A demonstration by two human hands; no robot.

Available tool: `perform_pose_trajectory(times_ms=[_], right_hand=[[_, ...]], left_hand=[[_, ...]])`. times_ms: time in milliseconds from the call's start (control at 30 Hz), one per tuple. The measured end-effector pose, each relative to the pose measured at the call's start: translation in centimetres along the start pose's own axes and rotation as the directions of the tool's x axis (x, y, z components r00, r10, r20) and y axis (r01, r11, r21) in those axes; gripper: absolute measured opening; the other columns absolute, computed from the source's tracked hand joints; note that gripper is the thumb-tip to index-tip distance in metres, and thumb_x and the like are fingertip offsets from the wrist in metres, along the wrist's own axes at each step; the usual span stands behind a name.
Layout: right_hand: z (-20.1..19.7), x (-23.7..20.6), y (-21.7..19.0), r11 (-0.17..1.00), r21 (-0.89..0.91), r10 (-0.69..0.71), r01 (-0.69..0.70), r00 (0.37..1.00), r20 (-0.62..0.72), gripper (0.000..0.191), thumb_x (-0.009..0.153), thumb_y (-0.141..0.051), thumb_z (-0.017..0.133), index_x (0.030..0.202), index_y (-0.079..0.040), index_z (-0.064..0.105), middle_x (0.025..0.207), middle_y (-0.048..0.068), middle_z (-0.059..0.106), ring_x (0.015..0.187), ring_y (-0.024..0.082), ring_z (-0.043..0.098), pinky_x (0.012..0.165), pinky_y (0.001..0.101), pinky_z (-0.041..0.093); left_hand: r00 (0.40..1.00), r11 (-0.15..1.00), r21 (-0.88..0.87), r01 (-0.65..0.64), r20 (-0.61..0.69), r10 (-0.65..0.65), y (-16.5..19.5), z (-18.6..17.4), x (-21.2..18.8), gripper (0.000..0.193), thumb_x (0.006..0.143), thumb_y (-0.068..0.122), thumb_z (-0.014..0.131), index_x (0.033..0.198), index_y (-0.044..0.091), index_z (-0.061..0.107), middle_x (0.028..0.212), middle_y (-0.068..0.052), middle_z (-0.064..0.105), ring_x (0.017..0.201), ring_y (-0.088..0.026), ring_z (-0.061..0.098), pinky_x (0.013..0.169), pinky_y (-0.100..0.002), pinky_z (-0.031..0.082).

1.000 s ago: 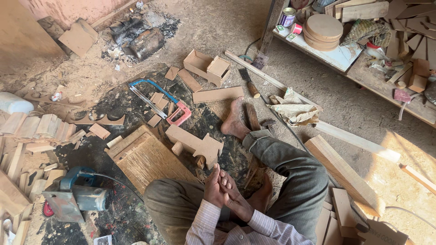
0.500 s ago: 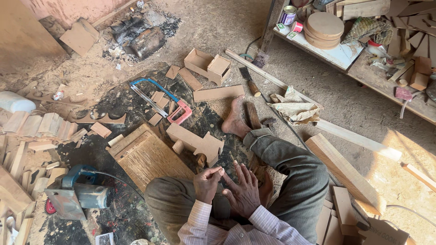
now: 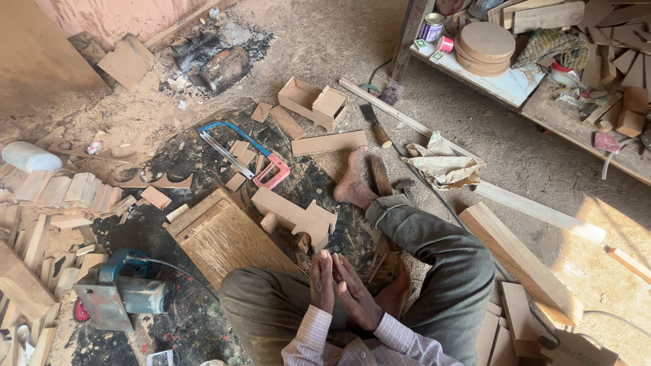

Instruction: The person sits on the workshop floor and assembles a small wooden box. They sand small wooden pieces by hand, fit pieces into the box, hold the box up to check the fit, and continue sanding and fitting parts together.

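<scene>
**Empty palms together over a crowded workshop floor**

The person sat on the ground with the left hand (image 3: pixel 323 281) and right hand (image 3: pixel 356 293) laid palm to palm above the lap, fingers straight and close together, nothing held between them. Nearest to them, just ahead of the knees, lay a cut wooden shape (image 3: pixel 296 215) with notched edges, flat on the dark floor where either hand could reach it. A ribbed wooden board (image 3: pixel 220 237) lay beside it, likely serving as a working surface. Farther out lay a blue-framed hacksaw (image 3: pixel 244 156), its pink handle turned towards the sitter. A blue power tool (image 3: pixel 122 291) sat off to the left, cord trailing. The bare foot (image 3: pixel 352 184) stretched out beside a loose plank (image 3: pixel 329 143). Open room was scant: offcuts crowded the left, long planks (image 3: pixel 519 261) hemmed the right knee.
</scene>
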State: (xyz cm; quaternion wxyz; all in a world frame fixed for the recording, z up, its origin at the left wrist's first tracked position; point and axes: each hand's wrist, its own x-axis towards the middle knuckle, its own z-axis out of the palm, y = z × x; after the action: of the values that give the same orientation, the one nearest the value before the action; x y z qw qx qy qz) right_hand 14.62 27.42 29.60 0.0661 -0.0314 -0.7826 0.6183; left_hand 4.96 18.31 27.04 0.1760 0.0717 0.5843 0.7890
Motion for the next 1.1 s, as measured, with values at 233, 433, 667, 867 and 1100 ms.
perform_pose_trajectory(times_ms=[233, 433, 667, 867, 1100], right_hand=[[0.2, -0.2, 1.4, 0.993, -0.120, -0.009, 0.012, 1.000, 0.023, 0.073, 0.109, -0.052, 0.026, 0.166, -0.008, 0.014, 0.175, 0.015, 0.008, 0.162, 0.032, 0.002, 0.129, 0.0440, 0.010], [0.1, -0.3, -0.3, 0.963, -0.209, -0.157, 0.169, 0.985, 0.072, 0.072, 0.109, -0.055, 0.033, 0.164, -0.007, 0.030, 0.176, 0.019, 0.013, 0.165, 0.033, 0.007, 0.131, 0.0433, 0.013], [0.6, 0.4, -0.3, 0.836, 0.546, 0.014, -0.058, 0.996, 0.084, 0.083, 0.104, -0.061, 0.032, 0.165, -0.011, 0.005, 0.176, 0.014, 0.010, 0.163, 0.031, 0.011, 0.130, 0.0450, 0.015], [0.4, 0.7, 1.4, 0.844, 0.510, 0.181, -0.165, 0.983, 0.019, 0.085, 0.100, -0.061, 0.021, 0.166, -0.009, 0.010, 0.174, 0.012, 0.012, 0.159, 0.029, 0.012, 0.124, 0.0468, 0.020], [-0.3, -0.4, -1.6, 0.991, 0.099, -0.096, 0.090, 0.993, 0.062, 0.086, 0.104, -0.050, 0.050, 0.162, -0.003, 0.008, 0.174, 0.017, 0.007, 0.161, 0.032, 0.007, 0.128, 0.0448, 0.013]], left_hand=[[0.992, 0.980, -0.158, 0.125, 0.028, -0.122, 3.2, 1.9, -1.9, 0.034, 0.099, 0.037, 0.056, 0.098, 0.005, 0.066, 0.074, -0.003, 0.061, 0.065, -0.013, 0.061, 0.061, -0.028, 0.053], [0.976, 0.888, -0.407, 0.216, 0.120, -0.182, 2.6, 1.5, -0.5, 0.041, 0.105, 0.038, 0.056, 0.079, 0.008, 0.053, 0.061, -0.005, 0.052, 0.053, -0.015, 0.052, 0.051, -0.030, 0.048], [0.916, 0.747, -0.530, 0.401, 0.235, -0.325, 5.6, 1.7, 0.1, 0.039, 0.102, 0.042, 0.057, 0.086, 0.006, 0.059, 0.067, -0.005, 0.055, 0.062, -0.017, 0.059, 0.059, -0.033, 0.054], [0.964, 0.946, -0.204, 0.253, 0.137, -0.228, 5.8, 2.5, -0.7, 0.030, 0.098, 0.033, 0.057, 0.107, 0.006, 0.066, 0.080, -0.005, 0.063, 0.070, -0.017, 0.067, 0.066, -0.034, 0.060], [0.951, 0.862, -0.408, 0.302, 0.196, -0.240, 1.8, 1.0, 0.2, 0.039, 0.109, 0.036, 0.058, 0.086, 0.005, 0.056, 0.066, -0.006, 0.053, 0.054, -0.021, 0.061, 0.050, -0.032, 0.054]])
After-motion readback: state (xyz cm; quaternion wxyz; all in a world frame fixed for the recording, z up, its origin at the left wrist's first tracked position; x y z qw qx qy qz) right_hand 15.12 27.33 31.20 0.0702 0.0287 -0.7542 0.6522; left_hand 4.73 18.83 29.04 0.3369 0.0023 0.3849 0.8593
